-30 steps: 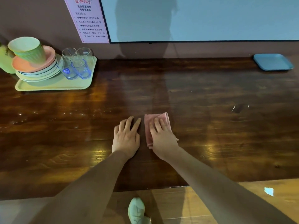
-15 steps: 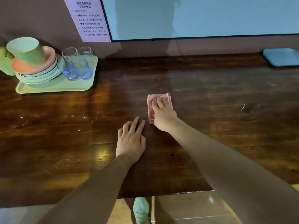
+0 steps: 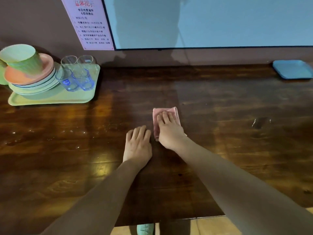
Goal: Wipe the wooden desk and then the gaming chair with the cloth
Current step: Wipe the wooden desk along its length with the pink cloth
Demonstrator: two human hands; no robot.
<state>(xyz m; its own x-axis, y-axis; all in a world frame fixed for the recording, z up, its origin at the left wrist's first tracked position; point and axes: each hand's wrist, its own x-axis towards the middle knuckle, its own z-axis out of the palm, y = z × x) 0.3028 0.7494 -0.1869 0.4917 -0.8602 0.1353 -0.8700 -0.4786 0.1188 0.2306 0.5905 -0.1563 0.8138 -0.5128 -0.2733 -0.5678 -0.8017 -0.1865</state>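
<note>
Desk-wiping step: my right hand (image 3: 169,133) presses flat-fingered on the cloth (image 3: 156,115) mid wooden desk (image 3: 220,150); left hand (image 3: 138,146) rests open beside it; next I'd sweep toward the speckled left side; gaming chair unseen.

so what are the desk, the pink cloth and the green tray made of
Desk: dark varnished wood, by its grain and glossy reflections. Pink cloth: soft folded fabric, perhaps microfibre; weave too blurred to tell. Green tray: probably matte plastic, by its moulded raised rim.

Pink cloth (image 3: 165,114), dark brown wooden desk (image 3: 220,141)
</note>
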